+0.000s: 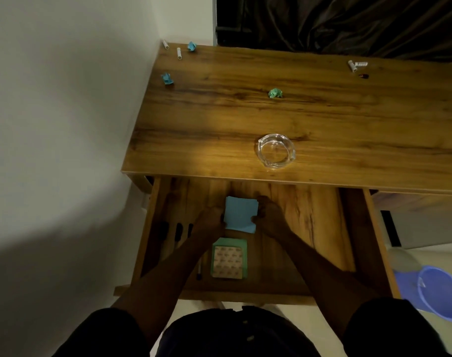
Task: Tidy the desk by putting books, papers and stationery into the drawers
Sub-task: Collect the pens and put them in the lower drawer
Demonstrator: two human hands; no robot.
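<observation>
You face one wooden desk [245, 119] set in a corner, a pale wall [65, 99] to its left and a dark curtain [348, 21] behind it. One drawer [310, 228] stands pulled out below the desk's front edge, and one blue bucket [441, 292] sits on the pale floor to the right.

On the desk you have one clear glass dish [276, 152] near the front edge, three crumpled paper balls, two blue ones at the far left [167, 78] [191, 46] and one green ball [275, 93] near the middle, and white tubes: two at the far left corner [179, 53] [165, 44], more at the far right [356, 65], too small to count. A small dark bit [363, 76] lies just beside those.

Inside the drawer you have two pads. The blue pad [241, 214] is square and plain, a thin stack with slightly uneven edges. Your left hand [210, 219] and right hand [270, 215] flank it, fingers closed against its left and right edges; whether it rests on the drawer floor I cannot tell. The green pad [228, 258] lies flat nearer to you, a brown patterned backing facing up. One pen [199, 273] lies just left of it. Dark objects [177, 231] lie at the drawer's left side, too shadowed to count surely.
</observation>
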